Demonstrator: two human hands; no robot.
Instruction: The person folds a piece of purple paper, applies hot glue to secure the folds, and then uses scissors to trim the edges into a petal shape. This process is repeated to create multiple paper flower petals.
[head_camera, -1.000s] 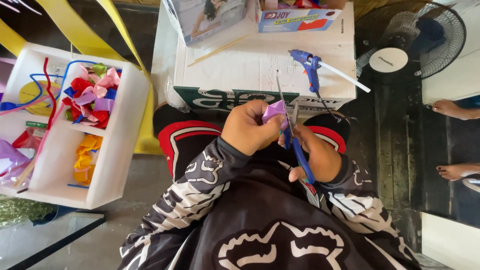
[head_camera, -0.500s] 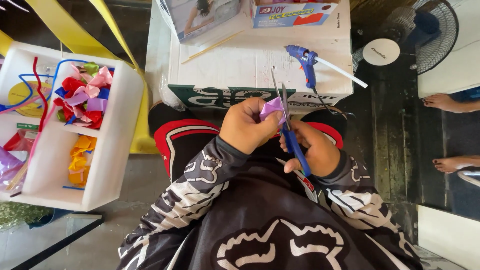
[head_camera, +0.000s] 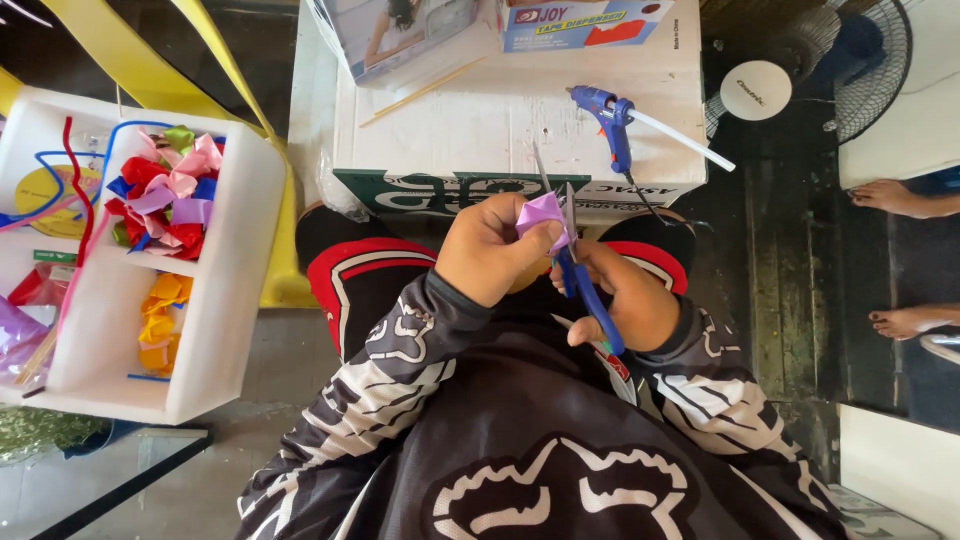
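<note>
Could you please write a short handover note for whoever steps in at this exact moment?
Left hand: pinches a small purple folded piece in front of the chest.
Right hand: grips blue-handled scissors, blades open around the piece's edge.
Nearby: blue glue gun with its stick lying on the white box top; thin wooden stick there too; white tray at the left holds coloured ribbon bows.
Done: a batch of bows lies in the tray.
Left: the cut on the purple piece looks unfinished; glue gun lies untouched.
</note>
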